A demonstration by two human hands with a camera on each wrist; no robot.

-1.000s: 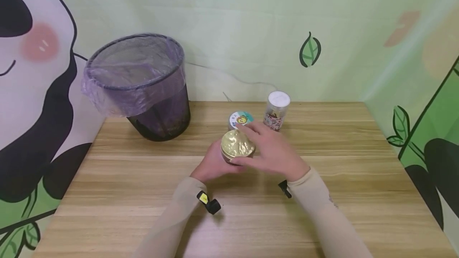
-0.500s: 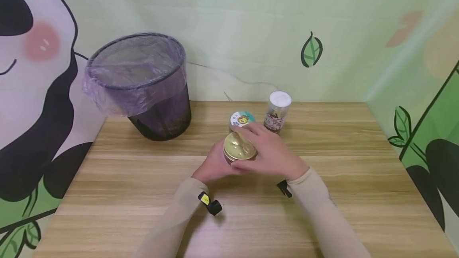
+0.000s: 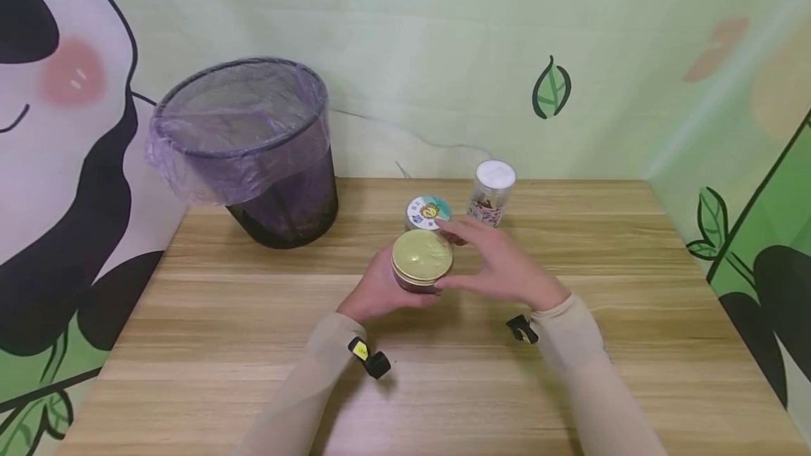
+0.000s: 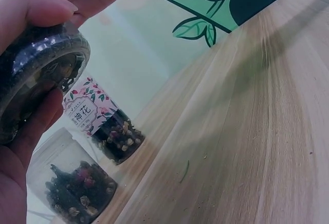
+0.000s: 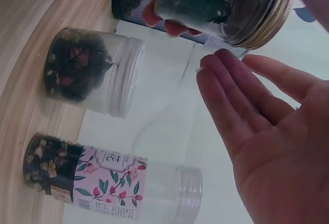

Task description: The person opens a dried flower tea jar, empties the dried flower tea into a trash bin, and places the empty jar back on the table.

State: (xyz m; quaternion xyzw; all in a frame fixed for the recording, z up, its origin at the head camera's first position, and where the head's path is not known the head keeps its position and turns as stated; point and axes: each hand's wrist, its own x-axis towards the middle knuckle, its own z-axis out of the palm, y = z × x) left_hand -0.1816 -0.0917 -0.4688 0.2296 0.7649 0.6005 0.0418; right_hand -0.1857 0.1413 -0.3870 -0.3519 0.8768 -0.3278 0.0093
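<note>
My left hand (image 3: 375,290) grips a clear jar with a gold screw lid (image 3: 422,257), held up above the table. Dark dried contents show through the jar's wall (image 5: 200,0) in the right wrist view. Beside the lid my right hand (image 3: 507,266) is spread, its fingers fairly straight and holding nothing; in the right wrist view (image 5: 288,131) they appear just apart from the lid. Behind stand a short jar with a sunflower-printed top (image 3: 428,212) and a taller white-topped jar (image 3: 492,192) with a pink floral label. Both contain dark dried flowers or herbs.
A black mesh bin (image 3: 288,210) lined with a purple bag stands at the back left of the wooden table (image 3: 253,343). A thin cord (image 3: 437,145) runs along the printed backdrop behind the jars.
My right hand was over the gold lid, fingers on its edges, and has drawn back to the right off it. My left hand keeps holding the jar in nearly the same place.
</note>
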